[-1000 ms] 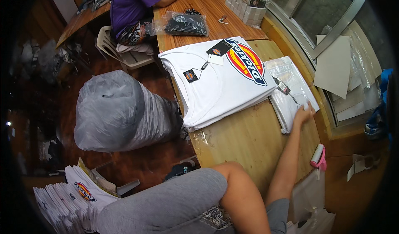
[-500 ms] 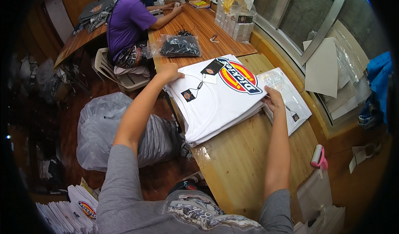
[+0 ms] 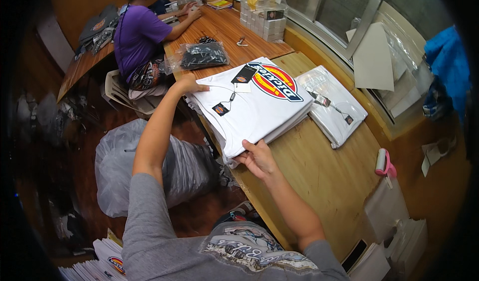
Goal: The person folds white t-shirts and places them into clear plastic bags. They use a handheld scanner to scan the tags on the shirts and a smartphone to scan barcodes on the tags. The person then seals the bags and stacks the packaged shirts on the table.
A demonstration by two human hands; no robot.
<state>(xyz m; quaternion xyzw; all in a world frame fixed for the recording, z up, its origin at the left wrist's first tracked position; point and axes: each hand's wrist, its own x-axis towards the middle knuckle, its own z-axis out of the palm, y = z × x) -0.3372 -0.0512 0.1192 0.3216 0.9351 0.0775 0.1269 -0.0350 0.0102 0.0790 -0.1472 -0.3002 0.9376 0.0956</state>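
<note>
A folded white T-shirt (image 3: 249,114) with a red, yellow and blue printed emblem lies on top of a stack of folded white shirts on the table. A black hang tag (image 3: 244,74) and a small black square tag (image 3: 220,109) rest on it, joined by a cord. My left hand (image 3: 188,84) grips the shirt's far left edge, thumb on top and fingers underneath, hidden. At the near edge my right hand (image 3: 258,158) pinches the shirt, thumb above and fingers below. Right of the stack lie bagged white shirts (image 3: 337,111) in clear plastic.
A pink-handled lint roller (image 3: 385,163) lies at the table's right edge. Ahead are a bag of black items (image 3: 203,55) and stacked small white boxes (image 3: 264,25). A co-worker in purple (image 3: 139,34) sits at the far left. A large grey plastic sack (image 3: 154,163) stands on the floor.
My right hand has moved from the shirt's right corner to its near edge and grips there. My left hand keeps its hold at the far left edge. The view has shifted slightly.
</note>
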